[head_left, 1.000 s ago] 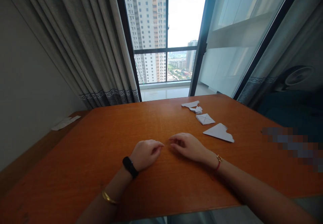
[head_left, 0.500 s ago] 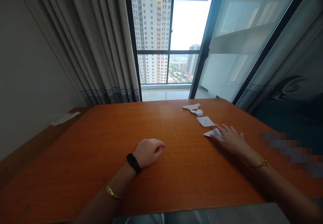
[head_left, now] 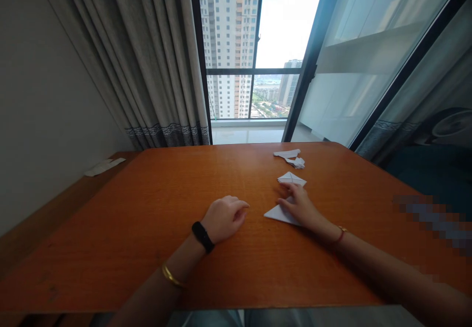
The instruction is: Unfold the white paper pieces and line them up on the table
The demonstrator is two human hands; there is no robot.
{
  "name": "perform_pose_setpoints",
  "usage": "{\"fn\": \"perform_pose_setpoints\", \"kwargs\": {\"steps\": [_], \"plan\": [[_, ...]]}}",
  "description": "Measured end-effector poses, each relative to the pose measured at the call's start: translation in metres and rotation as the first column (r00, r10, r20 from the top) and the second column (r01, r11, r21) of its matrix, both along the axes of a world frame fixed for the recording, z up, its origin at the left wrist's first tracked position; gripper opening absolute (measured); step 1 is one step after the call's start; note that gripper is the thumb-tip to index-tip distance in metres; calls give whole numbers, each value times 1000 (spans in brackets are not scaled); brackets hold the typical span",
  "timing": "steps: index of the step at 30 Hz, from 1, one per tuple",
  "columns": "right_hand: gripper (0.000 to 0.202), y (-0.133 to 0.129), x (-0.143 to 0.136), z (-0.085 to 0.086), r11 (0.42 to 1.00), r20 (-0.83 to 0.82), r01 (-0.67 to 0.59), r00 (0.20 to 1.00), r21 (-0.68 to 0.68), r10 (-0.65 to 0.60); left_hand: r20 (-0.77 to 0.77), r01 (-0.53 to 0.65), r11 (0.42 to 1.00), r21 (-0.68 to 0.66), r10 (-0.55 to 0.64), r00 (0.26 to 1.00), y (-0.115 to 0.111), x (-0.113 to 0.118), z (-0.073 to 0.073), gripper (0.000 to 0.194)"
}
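Note:
White folded paper in a triangular shape (head_left: pixel 280 214) lies on the orange-brown table (head_left: pixel 155 228), partly under my right hand (head_left: pixel 300 205). The fingers of that hand are spread and reach over the near edge of a small folded paper stack (head_left: pixel 292 177) with crease lines on top. My left hand (head_left: pixel 227 217) rests on the table to the left of the triangle, its fingers curled together; whether anything is inside them is hidden.
Torn white paper scraps (head_left: pixel 295 162) lie near the far right of the table. Another white paper (head_left: pixel 104 166) is on the ledge at the left. A curtain (head_left: pixel 158 71) and a window stand beyond the table.
My right hand has moved left and nearer with the triangular paper beneath it. The small stack has also shifted left relative to the scraps. My left hand has hardly moved.

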State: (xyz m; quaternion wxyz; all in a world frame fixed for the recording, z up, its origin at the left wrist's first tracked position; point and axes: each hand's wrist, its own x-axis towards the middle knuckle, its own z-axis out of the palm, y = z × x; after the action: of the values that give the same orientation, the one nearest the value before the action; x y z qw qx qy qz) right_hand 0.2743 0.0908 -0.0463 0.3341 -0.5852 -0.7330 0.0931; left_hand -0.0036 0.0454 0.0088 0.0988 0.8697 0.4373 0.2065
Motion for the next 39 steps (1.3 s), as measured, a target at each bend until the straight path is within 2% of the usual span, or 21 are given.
{"fn": "perform_pose_setpoints", "kwargs": {"steps": [2, 3, 5, 6, 8, 9, 11, 13, 15, 18, 20, 22, 23, 25, 27, 28, 31, 33, 35, 37, 39], "plan": [[45, 7, -27, 8, 989, -143, -145, 979, 2, 143, 17, 19, 1000, 19, -19, 1000, -1, 1, 1, 34], [45, 18, -33, 15, 987, -161, -158, 973, 38, 163, 23, 35, 999, 22, -35, 999, -2, 1, 1, 42], [43, 51, -29, 33, 993, -70, -41, 996, 108, 48, 21, 85, 996, 7, -86, 996, -3, 2, -1, 55], [45, 71, -21, 42, 992, 33, 43, 998, 115, -47, 9, 120, 993, -10, -120, 993, -4, 2, -2, 60], [53, 110, 4, 55, 986, 62, 126, 989, 107, -133, -31, 192, 980, -59, -194, 981, -6, 4, -6, 68], [56, 126, 16, 58, 982, 89, 170, 980, 82, -177, -55, 224, 971, -88, -229, 972, -6, 5, -8, 72], [55, 145, 31, 55, 957, 298, 280, 922, -72, -248, -88, 268, 953, -144, -282, 955, -7, 7, -12, 78], [48, 145, 31, 43, 946, 390, 283, 898, -160, -203, -78, 281, 943, -180, -298, 951, -7, 8, -15, 82], [43, 126, 16, 30, 963, 399, 192, 911, -187, -104, -32, 266, 947, -181, -276, 961, -5, 8, -16, 84], [38, 79, -17, 18, 979, 374, -63, 918, -192, 132, 76, 217, 960, -175, -206, 976, -3, 6, -13, 77], [42, 54, -35, 19, 924, 217, -369, 898, -100, 382, 173, 199, 965, -170, -170, 970, -1, 6, -10, 63], [43, 48, -41, 24, 876, 44, -482, 875, -23, 483, 302, 168, 977, -129, -122, 945, 1, 6, -10, 52], [44, 53, -39, 28, 881, -31, -472, 881, 1, 472, 376, 127, 987, -102, -80, 923, 3, 6, -10, 48], [45, 76, -24, 37, 942, -100, -335, 937, 14, 335, 512, 0, 997, -82, 43, 858, 5, 6, -12, 49], [49, 109, 0, 44, 995, 27, -95, 995, 0, 95, 554, -134, 984, -115, 175, 814, 7, 6, -15, 60], [54, 125, 11, 46, 999, 136, 35, 990, -21, -32, 523, -188, 972, -138, 233, 820, 7, 6, -16, 67], [72, 156, 34, 46, 982, 207, 169, 967, -81, -149, 290, -282, 946, -158, 317, 903, 6, 4, -18, 80], [65, 158, 32, 42, 974, 241, 179, 960, -138, -142, 140, -284, 949, -137, 302, 943, 4, 4, -18, 82], [51, 147, 16, 38, 979, 310, 128, 948, -159, -74, 48, -283, 952, -120, 290, 956, 2, 4, -17, 89], [44, 126, -6, 36, 988, 374, 32, 927, -149, 26, -7, -307, 945, -113, 308, 951, 1, 4, -17, 99], [51, 99, -26, 39, 986, 374, -73, 919, -150, 125, -43, -343, 934, -102, 340, 939, 0, 4, -16, 104]]}}
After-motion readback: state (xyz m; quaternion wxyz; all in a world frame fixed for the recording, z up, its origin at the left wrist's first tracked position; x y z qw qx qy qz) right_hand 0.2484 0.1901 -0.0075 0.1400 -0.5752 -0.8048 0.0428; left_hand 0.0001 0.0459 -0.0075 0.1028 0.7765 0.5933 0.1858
